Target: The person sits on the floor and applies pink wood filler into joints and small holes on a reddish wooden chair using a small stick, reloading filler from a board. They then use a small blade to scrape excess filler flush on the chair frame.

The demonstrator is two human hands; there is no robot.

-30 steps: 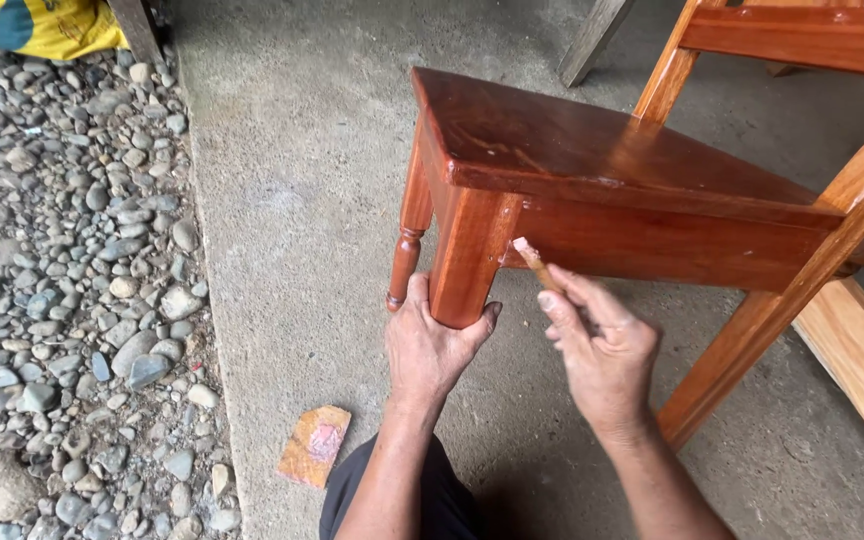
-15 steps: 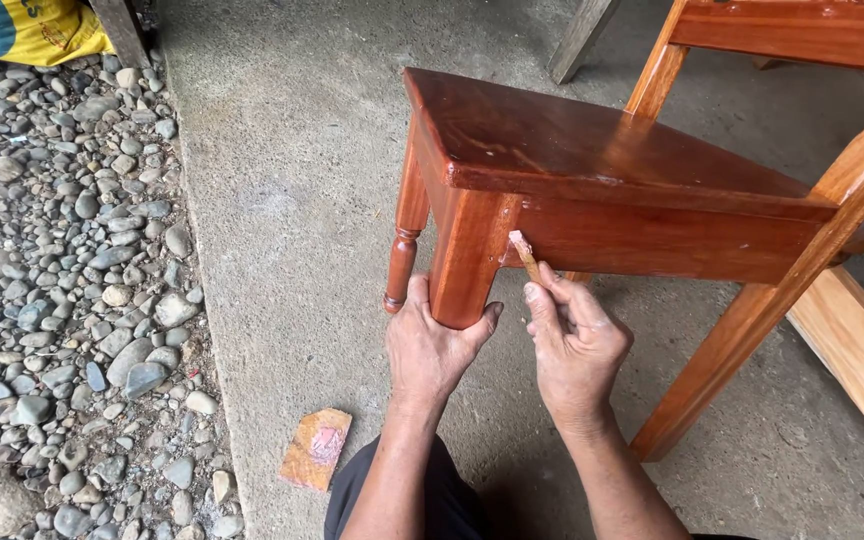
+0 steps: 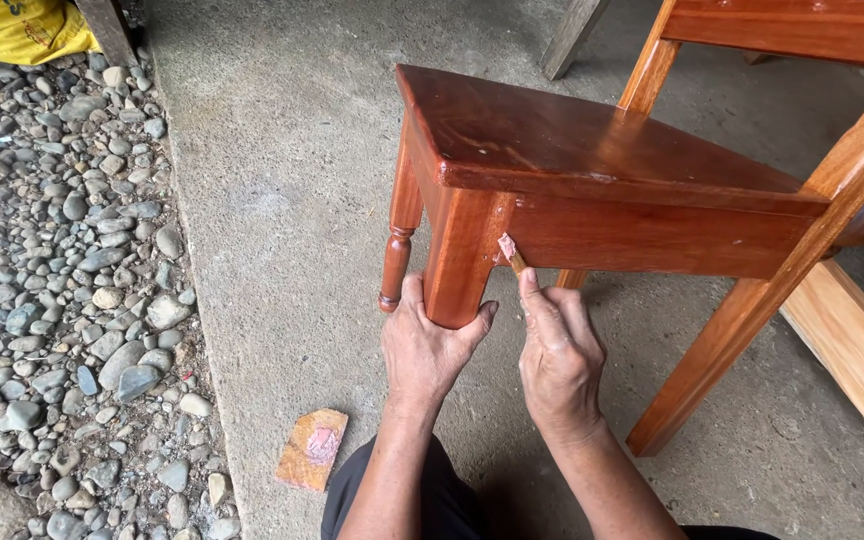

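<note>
That chair [image 3: 592, 170] is solid wood with a reddish-brown stain and a glossy varnish, you can see the sheen on the seat, though there are a few pale scuffs along the front edge. The stick [image 3: 510, 252] looks like bare wood tipped with pinkish paste, maybe filler, hard to tell. The plank [image 3: 857, 350] on the right is raw, pale and matt. Concrete floor [image 3: 282, 200] is grey, rough and dull. Smooth rounded pebbles [image 3: 62, 270] beside it. The scrap [image 3: 313, 448] seems to be worn sandpaper.

Concrete floor [image 3: 282, 200] carries a wooden chair [image 3: 592, 150] and small board scrap [image 3: 312, 448]
</note>
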